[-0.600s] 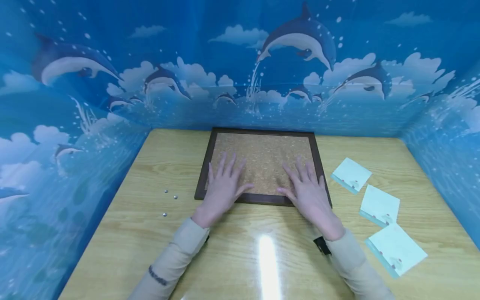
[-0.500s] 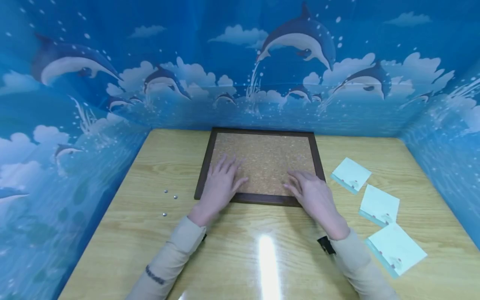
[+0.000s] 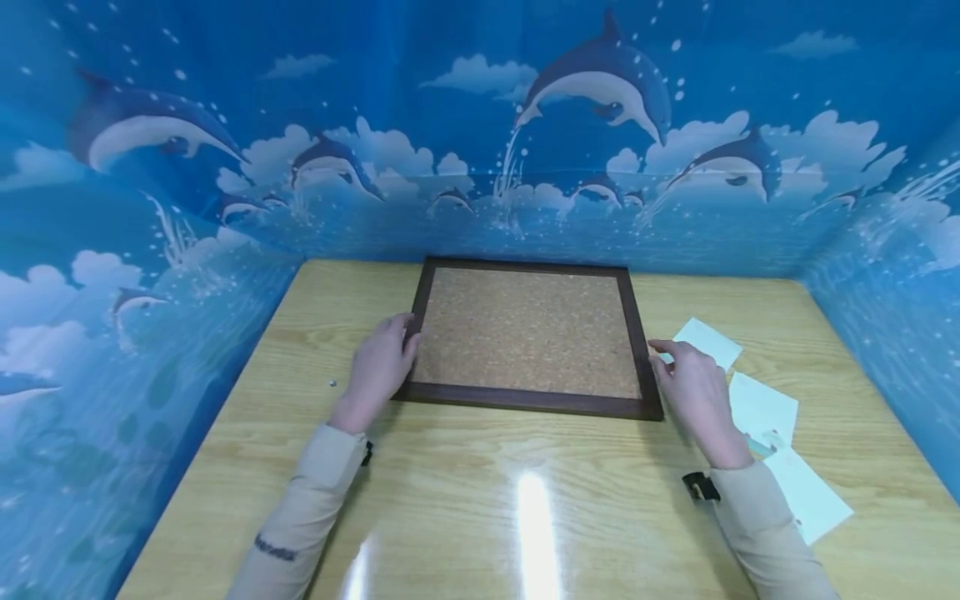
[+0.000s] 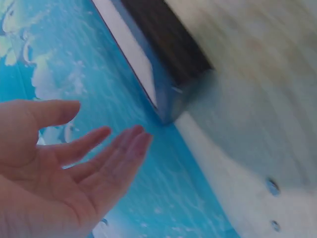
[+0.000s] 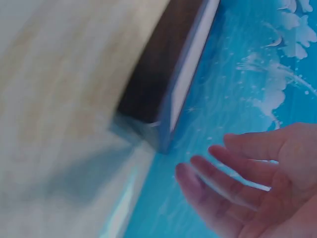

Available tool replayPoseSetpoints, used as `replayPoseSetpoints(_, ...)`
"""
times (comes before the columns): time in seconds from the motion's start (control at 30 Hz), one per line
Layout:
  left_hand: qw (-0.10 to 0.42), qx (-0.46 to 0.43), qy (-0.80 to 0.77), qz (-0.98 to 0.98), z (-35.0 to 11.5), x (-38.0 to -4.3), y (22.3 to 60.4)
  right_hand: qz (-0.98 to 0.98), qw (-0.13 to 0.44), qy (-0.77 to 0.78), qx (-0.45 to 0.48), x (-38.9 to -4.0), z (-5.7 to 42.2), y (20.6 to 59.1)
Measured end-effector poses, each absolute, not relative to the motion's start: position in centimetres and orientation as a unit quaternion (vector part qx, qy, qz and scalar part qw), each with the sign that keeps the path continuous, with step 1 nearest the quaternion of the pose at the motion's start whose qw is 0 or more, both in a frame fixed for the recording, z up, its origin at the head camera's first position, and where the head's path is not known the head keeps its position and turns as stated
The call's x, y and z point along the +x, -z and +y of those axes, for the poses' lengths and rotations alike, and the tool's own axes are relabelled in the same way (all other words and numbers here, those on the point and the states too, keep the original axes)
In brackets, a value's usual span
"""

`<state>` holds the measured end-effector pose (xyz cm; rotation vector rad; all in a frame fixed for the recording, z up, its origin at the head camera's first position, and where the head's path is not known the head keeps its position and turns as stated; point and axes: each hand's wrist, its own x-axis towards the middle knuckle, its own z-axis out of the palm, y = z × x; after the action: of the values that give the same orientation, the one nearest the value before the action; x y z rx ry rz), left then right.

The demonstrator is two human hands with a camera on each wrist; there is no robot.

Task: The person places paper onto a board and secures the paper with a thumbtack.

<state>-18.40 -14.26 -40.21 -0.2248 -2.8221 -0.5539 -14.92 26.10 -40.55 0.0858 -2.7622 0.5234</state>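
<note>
A cork board with a dark brown frame lies flat on the table. At its left side is my left hand, with fingers bent loosely beside the frame. In the left wrist view, this hand is held apart from the frame's corner, nothing in its grasp. My right hand hovers by the frame's right side, partly covering the pale green note pads. The right wrist view has its fingers loosely curved and clear of the frame's edge.
Three pale note pads, the far one, the middle one and the near one, lie on the right. A small silver bead-like piece is left of the board. Dolphin-print sheeting walls the table on the back and sides.
Both hands have left the cork surface and moved outward, the left hand to the board's left side, the right hand to its right side. The board stays in place.
</note>
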Motion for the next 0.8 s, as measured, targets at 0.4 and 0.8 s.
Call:
replayPoseSetpoints(0.4,-0.030,-0.059,0.172,-0.983,-16.0,-18.4,42.0,-0.983,0.003,-0.185,0.014,-15.6,26.9,42.3)
replayPoseSetpoints(0.8,0.012,-0.071,0.162,-0.984,-15.8,-18.6,42.0,-0.989,0.010,-0.146,0.031,-15.7,26.4,42.2)
